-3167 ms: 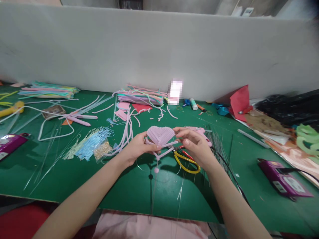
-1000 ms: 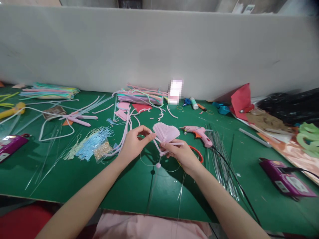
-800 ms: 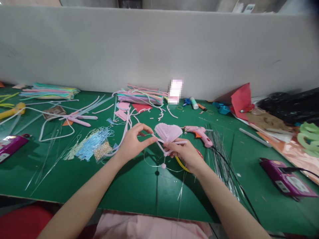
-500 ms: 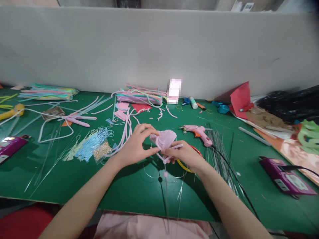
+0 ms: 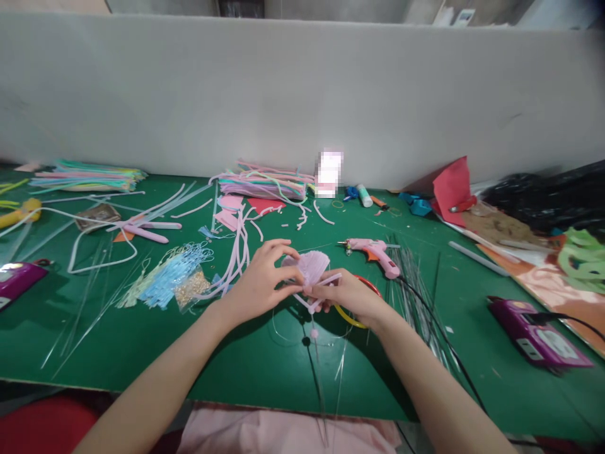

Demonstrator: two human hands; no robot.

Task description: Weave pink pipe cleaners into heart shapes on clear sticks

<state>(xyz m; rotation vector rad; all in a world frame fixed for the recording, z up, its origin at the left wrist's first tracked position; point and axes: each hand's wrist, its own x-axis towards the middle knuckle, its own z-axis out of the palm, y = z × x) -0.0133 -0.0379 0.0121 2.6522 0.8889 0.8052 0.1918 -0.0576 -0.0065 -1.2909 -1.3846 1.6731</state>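
Observation:
Both hands meet over a lilac fan-shaped piece (image 5: 314,265) made of pipe cleaners, with a V-shaped strip below it. My right hand (image 5: 347,293) grips its lower right side, and a short pipe cleaner end (image 5: 332,278) sticks out above the thumb. My left hand (image 5: 271,274) pinches the left edge near the middle, thumb and index finger close together. Below hangs a small pink ball (image 5: 314,333) on a thin wire. Tape rolls (image 5: 352,314), yellow and red, lie partly hidden behind my right hand.
A pink glue gun (image 5: 371,249) lies beyond my right hand, its black cord running toward the front edge. Thin wires (image 5: 416,296) lie beside it. Blue tassels (image 5: 172,277) and a bag of gold beads (image 5: 193,288) are at left; pipe cleaner bundles (image 5: 265,183) line the partition.
My left thumb and fingers have closed in from the fan's upper left edge toward its middle. My right hand keeps its grip. The view has shifted slightly.

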